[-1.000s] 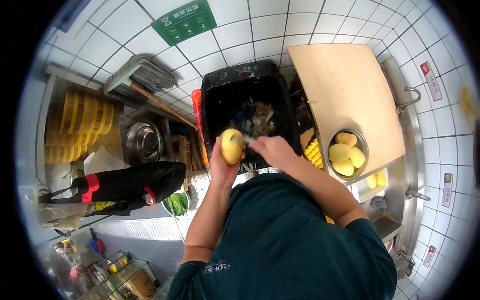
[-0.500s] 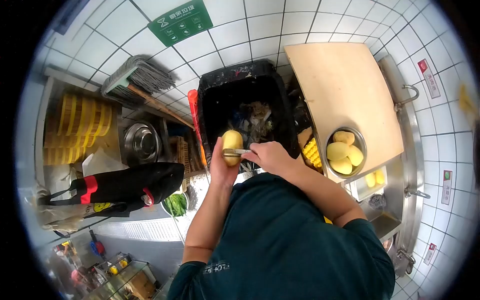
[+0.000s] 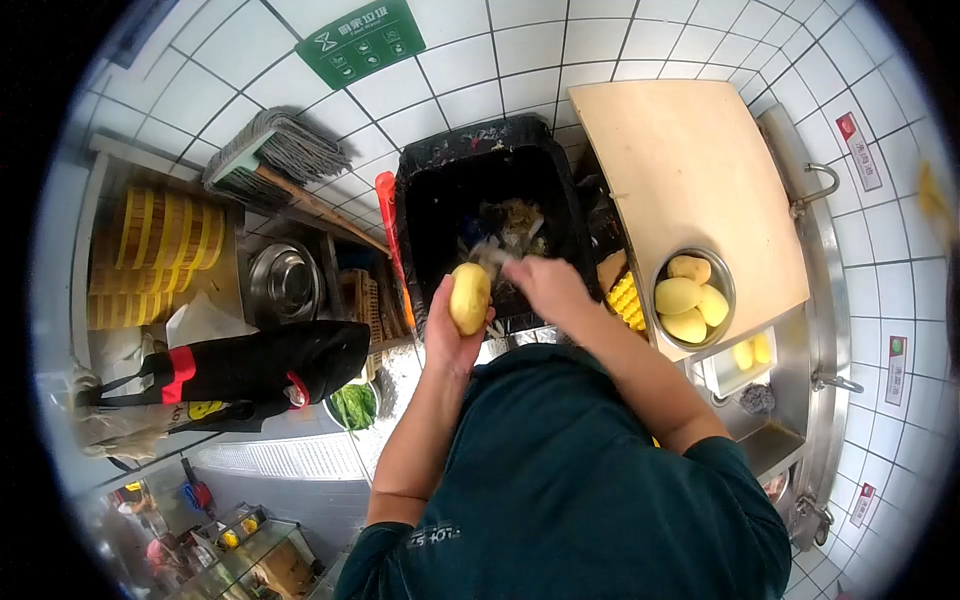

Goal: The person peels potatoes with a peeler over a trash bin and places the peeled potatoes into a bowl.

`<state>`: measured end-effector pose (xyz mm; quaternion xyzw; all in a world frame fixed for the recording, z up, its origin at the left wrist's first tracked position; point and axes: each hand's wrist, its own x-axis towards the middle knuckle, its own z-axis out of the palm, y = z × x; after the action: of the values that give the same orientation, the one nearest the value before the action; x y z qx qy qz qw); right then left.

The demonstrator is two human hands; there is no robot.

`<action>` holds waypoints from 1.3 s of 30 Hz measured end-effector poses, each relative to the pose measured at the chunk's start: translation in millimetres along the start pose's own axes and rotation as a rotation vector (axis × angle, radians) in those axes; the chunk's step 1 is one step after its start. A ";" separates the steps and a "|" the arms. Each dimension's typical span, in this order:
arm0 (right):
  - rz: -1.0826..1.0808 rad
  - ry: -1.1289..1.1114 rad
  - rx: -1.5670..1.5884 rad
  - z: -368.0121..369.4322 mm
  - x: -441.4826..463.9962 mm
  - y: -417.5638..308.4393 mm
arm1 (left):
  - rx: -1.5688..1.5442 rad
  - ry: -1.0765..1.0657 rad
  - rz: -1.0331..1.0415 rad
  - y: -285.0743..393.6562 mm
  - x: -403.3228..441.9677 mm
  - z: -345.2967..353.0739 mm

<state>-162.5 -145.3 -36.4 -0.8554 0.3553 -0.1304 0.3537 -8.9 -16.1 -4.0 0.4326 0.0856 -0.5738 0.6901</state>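
A pale yellow, mostly peeled potato (image 3: 469, 298) stands upright in my left hand (image 3: 447, 338), with the fingers wrapped round it. My right hand (image 3: 550, 290) is closed on a peeler (image 3: 488, 252), which is smeared by motion and held just above and to the right of the potato, apart from it. Both hands are over the near edge of a black-lined bin (image 3: 470, 148). Scraps (image 3: 515, 225) lie inside the bin.
To the right, a metal bowl (image 3: 728, 320) of several potatoes sits on a wooden board (image 3: 690, 170). Beside it is a sink (image 3: 770, 440) with a white tray. A red-handled tool (image 3: 388, 215) and a mop (image 3: 290, 150) lean on the left, near a black apron (image 3: 260, 370).
My right hand has moved the peeler off the potato, up and to the right. The potato has turned slightly in my left hand, which stays nearly in place.
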 end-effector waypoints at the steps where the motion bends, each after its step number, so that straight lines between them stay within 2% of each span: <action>1: 0.069 0.009 -0.003 1.4 2.4 13.7 | -0.022 -0.029 0.001 -2.1 -0.4 -0.6; 3: 0.185 0.033 0.105 -0.1 5.2 28.6 | -0.060 -0.094 0.006 -0.6 1.7 0.1; 4: 0.223 0.037 0.209 -1.5 7.7 30.0 | -0.071 -0.053 0.020 2.5 5.3 2.1; 7: 0.042 -0.123 0.212 -8.2 -14.4 -8.2 | -0.094 0.064 0.033 2.3 6.8 3.6; 9: -0.114 -0.113 0.121 -3.1 -24.8 -23.5 | -0.098 0.104 0.051 -0.2 7.6 5.6; 10: -0.119 -0.158 0.105 -3.8 -23.8 -27.6 | -0.096 0.134 0.042 -2.3 5.3 8.1; 13: 0.053 -0.021 0.063 1.2 -7.7 -10.8 | -0.001 -0.003 0.018 0.4 0.5 2.4; 14: 0.208 -0.095 -0.061 -4.0 7.6 5.1 | 0.033 -0.025 0.022 0.9 -0.7 3.8; 15: 0.196 -0.090 -0.061 12.9 16.1 45.8 | 0.025 -0.030 0.019 -0.1 -0.8 4.9; 17: 0.291 -0.025 0.090 -8.9 7.2 28.9 | 0.008 -0.039 0.022 2.1 0.2 7.0; 19: 0.191 -0.025 0.247 -10.3 -8.1 6.4 | -0.006 0.017 0.018 1.9 3.3 5.6; 21: 0.032 -0.122 0.125 -12.2 -18.7 -15.8 | -0.049 0.056 0.009 0.9 6.9 10.9; 24: -0.142 -0.099 0.042 -13.2 -23.3 -31.4 | -0.071 0.097 -0.005 -4.4 4.3 15.4; 27: 0.218 -0.066 -0.099 -14.6 6.8 0.8 | -0.016 -0.042 -0.049 -2.2 7.1 0.6; 29: 0.279 0.034 0.041 -2.8 12.8 42.3 | -0.014 -0.064 -0.024 1.0 7.5 3.6; 30: 0.277 0.051 0.085 -10.3 8.6 32.2 | -0.018 -0.032 0.008 3.8 5.6 12.3; 33: 0.118 -0.081 0.143 -20.1 -10.1 -11.6 | -0.070 0.066 0.024 5.9 0.3 17.8; 35: -0.087 -0.072 0.156 -7.7 -21.5 -22.1 | -0.088 0.068 0.008 5.7 3.3 18.7; 37: -0.117 -0.082 0.018 -8.7 -19.4 -28.2 | -0.066 0.031 -0.024 4.1 5.5 11.4; 39: 0.102 0.017 0.032 -4.8 -2.1 -9.9 | -0.040 -0.027 -0.016 3.9 2.6 6.7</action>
<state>-161.2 -141.3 -26.1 -0.8291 0.3994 -0.1253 0.3705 -7.2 -22.8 0.5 0.4102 0.0915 -0.5833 0.6950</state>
